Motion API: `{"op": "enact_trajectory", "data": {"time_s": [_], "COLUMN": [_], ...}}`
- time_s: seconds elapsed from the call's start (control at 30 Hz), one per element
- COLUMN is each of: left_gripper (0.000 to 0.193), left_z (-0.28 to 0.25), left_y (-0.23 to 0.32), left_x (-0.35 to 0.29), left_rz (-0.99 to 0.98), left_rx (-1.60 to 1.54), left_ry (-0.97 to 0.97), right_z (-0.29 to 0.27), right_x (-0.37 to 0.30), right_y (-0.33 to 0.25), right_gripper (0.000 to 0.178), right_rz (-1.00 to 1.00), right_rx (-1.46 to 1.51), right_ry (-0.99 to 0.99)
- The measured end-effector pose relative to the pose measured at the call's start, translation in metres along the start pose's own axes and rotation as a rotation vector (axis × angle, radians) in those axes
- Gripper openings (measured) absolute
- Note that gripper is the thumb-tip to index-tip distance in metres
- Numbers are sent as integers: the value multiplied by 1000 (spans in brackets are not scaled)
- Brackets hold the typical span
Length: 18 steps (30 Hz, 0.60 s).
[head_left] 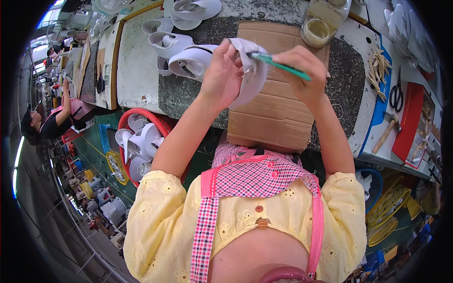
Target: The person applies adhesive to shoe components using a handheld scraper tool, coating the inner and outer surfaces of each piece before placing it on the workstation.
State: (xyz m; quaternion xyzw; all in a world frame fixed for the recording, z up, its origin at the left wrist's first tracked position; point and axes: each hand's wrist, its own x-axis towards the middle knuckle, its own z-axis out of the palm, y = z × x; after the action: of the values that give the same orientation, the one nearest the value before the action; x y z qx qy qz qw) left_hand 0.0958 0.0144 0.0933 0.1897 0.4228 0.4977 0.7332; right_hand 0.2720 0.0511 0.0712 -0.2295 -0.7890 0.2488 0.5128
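Held a white shoe piece (255, 85) above a cardboard sheet (271, 118) on the worktop (134, 85), gripping its left edge with the curled fingers of the left hand (219, 78); could not tell the exact placing of the hidden fingertips. Pinched a green-handled brush (288, 67) in the fingers of the right hand (306, 70), setting its dark end against the upper part of the piece. Had more white shoe pieces (181, 59) clustered near the left hand, and others heaped in a red basket (163, 123) beyond the worktop's near edge. Had a round tub of pale paste (316, 32) by the cardboard's far right corner and, farther right, thin pale sticks (377, 70), black scissors (396, 98), a hammer (385, 135) and a red box (409, 120).
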Motion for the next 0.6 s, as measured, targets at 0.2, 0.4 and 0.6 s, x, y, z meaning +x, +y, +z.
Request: {"op": "enact_trajectory", "data": {"time_s": [0.2,0.4,0.6], "left_gripper": [54,69,79], "left_z": [-10,2,-13], "left_y": [-9,-4,-7], "left_x": [-2,-4,0], "left_rz": [51,-86,-30], "left_rx": [87,-135,-282], "left_ry": [125,-33,-86], "right_z": [5,22,12], "right_x": [-13,-13,-34], "right_y": [-2,-3,-22], "right_gripper": [11,17,18], "right_rz": [178,134,103], "right_rx": [162,72,212], "right_ry": [92,194,-119]}}
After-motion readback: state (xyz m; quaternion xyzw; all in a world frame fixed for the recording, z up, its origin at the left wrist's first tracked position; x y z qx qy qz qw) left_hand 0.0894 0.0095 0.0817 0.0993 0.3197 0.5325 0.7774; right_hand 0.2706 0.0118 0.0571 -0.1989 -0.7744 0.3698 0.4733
